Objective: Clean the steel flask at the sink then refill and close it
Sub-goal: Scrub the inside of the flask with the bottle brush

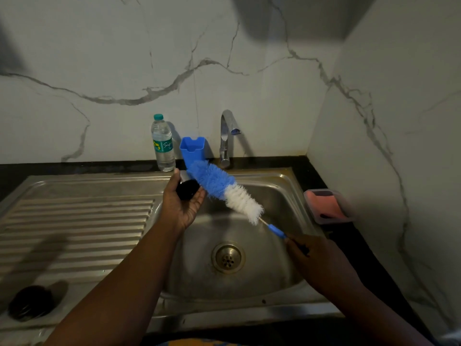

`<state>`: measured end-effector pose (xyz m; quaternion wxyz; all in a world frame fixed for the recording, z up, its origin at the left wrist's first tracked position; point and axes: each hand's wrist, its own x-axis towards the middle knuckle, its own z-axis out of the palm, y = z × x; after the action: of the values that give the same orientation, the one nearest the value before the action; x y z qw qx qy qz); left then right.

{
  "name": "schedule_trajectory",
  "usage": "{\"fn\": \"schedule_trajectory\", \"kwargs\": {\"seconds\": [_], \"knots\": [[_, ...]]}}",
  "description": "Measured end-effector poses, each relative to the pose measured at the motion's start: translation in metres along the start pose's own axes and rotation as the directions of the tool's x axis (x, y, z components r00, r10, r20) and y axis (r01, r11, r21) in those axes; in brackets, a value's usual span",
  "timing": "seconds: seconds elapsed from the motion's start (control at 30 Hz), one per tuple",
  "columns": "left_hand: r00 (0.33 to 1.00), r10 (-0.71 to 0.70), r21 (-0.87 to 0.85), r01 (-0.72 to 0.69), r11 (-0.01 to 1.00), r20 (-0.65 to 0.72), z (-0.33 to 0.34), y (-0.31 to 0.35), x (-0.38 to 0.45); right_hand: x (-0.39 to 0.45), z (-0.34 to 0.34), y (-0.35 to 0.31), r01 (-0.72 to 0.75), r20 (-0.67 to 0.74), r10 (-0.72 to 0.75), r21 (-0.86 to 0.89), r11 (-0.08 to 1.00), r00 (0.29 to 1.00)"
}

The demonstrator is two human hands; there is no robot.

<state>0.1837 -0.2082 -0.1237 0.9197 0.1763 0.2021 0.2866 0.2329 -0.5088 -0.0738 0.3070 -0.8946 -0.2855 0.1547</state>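
Right, L hand [180, 203] grips the steel flask [186, 188] over the sink [282, 196], dark mouth facing the camera. R hand [311, 255], at 4 o'clock from it, grasps the bottle brush [224, 191] by its handle; blue-white bristles lie just beside the flask mouth, at its 3 o'clock. Tap [225, 136] at 12. Water bottle [162, 143] and blue holder [192, 149] at 11. Dark lid [31, 302] on drainboard, 8 o'clock.

Head camera, wide-angle, looks forward-down, close above sink [249, 186]
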Motion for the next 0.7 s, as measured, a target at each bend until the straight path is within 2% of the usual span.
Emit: {"fn": "schedule_trajectory", "kwargs": {"seconds": [0.1, 0.2, 0.23, 0.37, 0.47, 0.57, 0.7], "knots": [[0.999, 0.021, 0.094, -0.024, 0.995, 0.029, 0.0011, 0.0032, 0.0019, -0.0002, 0.0005, 0.0009, -0.006, -0.008, 0.006, 0.019, 1.000, 1.000], [0.993, 0.009, 0.200, 0.015, 0.980, -0.118, 0.0000, 0.0032, 0.0032, 0.0012, -0.0016, 0.0048, -0.013, -0.024, 0.014, 0.013, 1.000, 1.000], [0.989, 0.012, 0.199, 0.018, 0.980, -0.146, -0.0006, 0.0031, 0.0035, 0.0005, -0.0019, 0.0050, -0.013, -0.019, 0.013, 0.024, 1.000, 1.000], [0.996, -0.008, 0.171, 0.023, 0.985, -0.086, -0.0006, 0.0043, 0.0015, -0.0032, -0.0001, 0.0062, -0.013, -0.016, 0.014, 0.055, 0.998, 1.000], [0.992, -0.030, 0.211, 0.055, 0.976, -0.120, -0.0042, 0.0010, 0.0015, -0.0040, -0.0003, 0.0061, -0.013, -0.012, 0.014, 0.052, 0.999, 1.000], [0.989, -0.080, 0.145, 0.098, 0.985, -0.128, -0.0078, -0.0009, 0.0013, -0.0074, 0.0002, 0.0023, 0.002, 0.001, -0.002, 0.060, 0.998, 1.000], [0.994, -0.074, 0.087, 0.081, 0.993, -0.074, -0.0076, -0.0015, 0.0013, -0.0081, 0.0003, 0.0041, -0.002, -0.016, 0.002, 0.039, 0.999, 1.000]]}}
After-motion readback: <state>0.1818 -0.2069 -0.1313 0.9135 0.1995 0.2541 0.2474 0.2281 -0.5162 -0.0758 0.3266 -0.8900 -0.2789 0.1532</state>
